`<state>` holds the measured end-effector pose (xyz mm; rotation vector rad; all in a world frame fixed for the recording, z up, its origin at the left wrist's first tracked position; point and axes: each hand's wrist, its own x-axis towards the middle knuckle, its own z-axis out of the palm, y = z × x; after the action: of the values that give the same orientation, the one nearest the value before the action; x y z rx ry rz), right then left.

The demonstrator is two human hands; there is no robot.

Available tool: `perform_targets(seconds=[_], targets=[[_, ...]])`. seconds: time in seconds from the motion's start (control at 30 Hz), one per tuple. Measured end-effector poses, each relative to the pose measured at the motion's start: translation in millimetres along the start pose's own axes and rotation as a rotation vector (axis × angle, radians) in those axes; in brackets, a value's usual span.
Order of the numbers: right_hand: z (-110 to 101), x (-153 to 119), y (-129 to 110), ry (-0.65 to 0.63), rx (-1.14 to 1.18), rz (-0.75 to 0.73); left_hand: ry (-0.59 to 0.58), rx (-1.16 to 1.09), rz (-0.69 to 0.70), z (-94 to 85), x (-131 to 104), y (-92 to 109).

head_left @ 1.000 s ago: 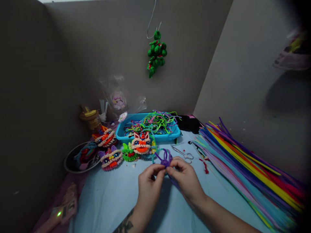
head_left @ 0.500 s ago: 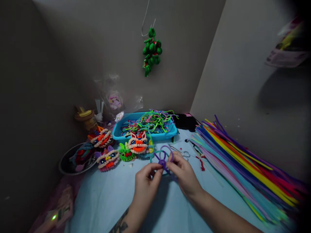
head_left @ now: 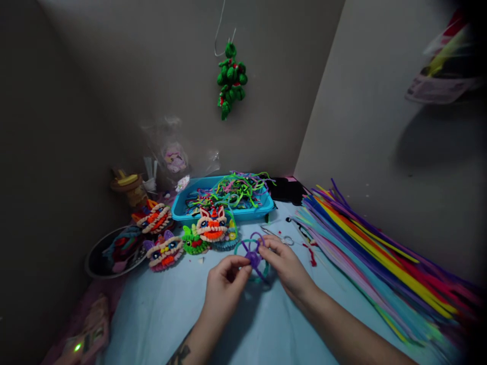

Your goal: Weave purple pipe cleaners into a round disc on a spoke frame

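Observation:
Between my hands is a small piece of bent purple pipe cleaners (head_left: 255,259), with a knotted middle, several looped arms and a teal ring (head_left: 236,247) around it. My left hand (head_left: 228,284) pinches the purple middle from the left with thumb and forefinger. On the right, the thumb and forefinger of my right hand (head_left: 284,263) close on a purple loop near its upper right side. The piece is held above the pale blue tabletop (head_left: 167,314). Just behind my right hand lie scissors (head_left: 288,240), partly hidden.
Lion-head figures (head_left: 212,224) made of pipe cleaners stand at the centre left, near a metal bowl (head_left: 91,268). Behind them a blue tray (head_left: 178,215) holds tangled pipe cleaners. Long pipe cleaners (head_left: 365,253) fan out on the right. A green ornament (head_left: 231,78) hangs overhead.
The view has shifted slightly, so the scene sits a little further left. The purple piece has turned a bit, and my right fingers have shifted upward along its loop.

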<state>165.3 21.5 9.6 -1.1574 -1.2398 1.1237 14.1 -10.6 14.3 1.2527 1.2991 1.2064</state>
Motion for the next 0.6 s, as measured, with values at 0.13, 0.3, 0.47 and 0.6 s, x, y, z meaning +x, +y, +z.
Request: perform_targets(seconds=[0.13,0.3,0.47,0.6], targets=[[1.2,-2.7,-1.6,-0.089,0.063,0.07,0.007,0.028,0.011,0.0,0.7,-4.3],[1.9,-4.2,-2.9,-0.081,0.113,0.085,0.0,0.023,0.004,-0.7,-0.2,-5.5],[2.4,-3.9,-2.4,-0.131,0.137,0.072,-0.014,0.03,0.044,-2.0,-0.5,-4.1],[4.6,-4.1,1.1,-0.161,0.106,0.022,0.037,0.061,0.094,-0.5,-1.5,-1.4]])
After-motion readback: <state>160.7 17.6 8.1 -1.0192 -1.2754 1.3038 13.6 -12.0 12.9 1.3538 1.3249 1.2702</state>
